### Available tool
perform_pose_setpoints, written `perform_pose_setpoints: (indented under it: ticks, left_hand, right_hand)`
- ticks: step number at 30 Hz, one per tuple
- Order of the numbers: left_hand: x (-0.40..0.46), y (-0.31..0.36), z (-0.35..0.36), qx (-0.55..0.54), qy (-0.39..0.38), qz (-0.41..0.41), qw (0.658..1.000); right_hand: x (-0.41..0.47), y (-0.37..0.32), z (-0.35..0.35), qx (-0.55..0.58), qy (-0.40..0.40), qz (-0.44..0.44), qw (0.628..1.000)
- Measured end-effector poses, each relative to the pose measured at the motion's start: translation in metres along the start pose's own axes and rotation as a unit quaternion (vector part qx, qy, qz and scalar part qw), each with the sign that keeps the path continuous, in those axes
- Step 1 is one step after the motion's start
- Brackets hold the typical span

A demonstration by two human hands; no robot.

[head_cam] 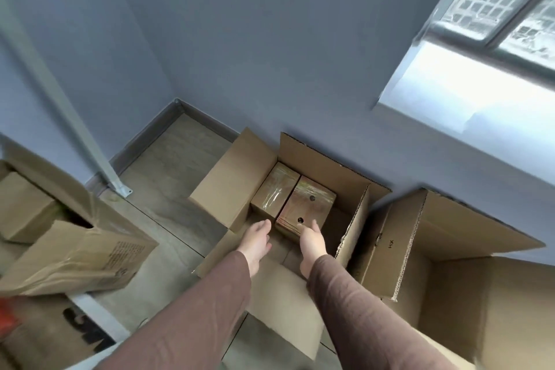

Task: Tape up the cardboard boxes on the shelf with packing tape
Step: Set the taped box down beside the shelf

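Observation:
A large open cardboard carton (315, 159) stands on the floor against the wall, flaps up. Inside it sit two small taped boxes side by side: a left one (274, 192) with shiny tape and a right one (306, 207) with two dark holes on top. My left hand (256, 239) reaches into the carton with fingers straight, just short of the left box. My right hand (310, 242) is at the near edge of the right box, fingers extended and touching it. No tape roll is visible.
A second open carton (450, 234) stands to the right. At the left, a white shelf post (117, 182) and shelf hold more cardboard boxes (81, 255). Bare floor lies between shelf and carton. A window sill juts out upper right.

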State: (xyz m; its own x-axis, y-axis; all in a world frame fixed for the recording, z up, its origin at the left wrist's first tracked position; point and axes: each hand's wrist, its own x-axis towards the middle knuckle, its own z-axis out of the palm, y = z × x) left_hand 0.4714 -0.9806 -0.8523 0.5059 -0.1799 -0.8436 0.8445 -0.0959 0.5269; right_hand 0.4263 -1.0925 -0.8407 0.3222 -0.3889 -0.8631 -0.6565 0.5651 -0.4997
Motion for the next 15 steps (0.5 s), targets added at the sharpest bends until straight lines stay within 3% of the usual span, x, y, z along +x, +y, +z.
perform_pose_setpoints:
  ticks: [9, 15]
  left_hand:
    - [-0.229, 0.122, -0.020, 0.020, 0.020, 0.103, 0.994]
    - [-0.407, 0.171, -0.045, -0.014, 0.055, 0.193, 0.979]
  right_hand:
    - [-0.230, -0.098, 0.020, -0.055, -0.120, -0.053, 0.990]
    - [-0.417, -0.145, 0.015, -0.133, -0.227, -0.174, 0.949]
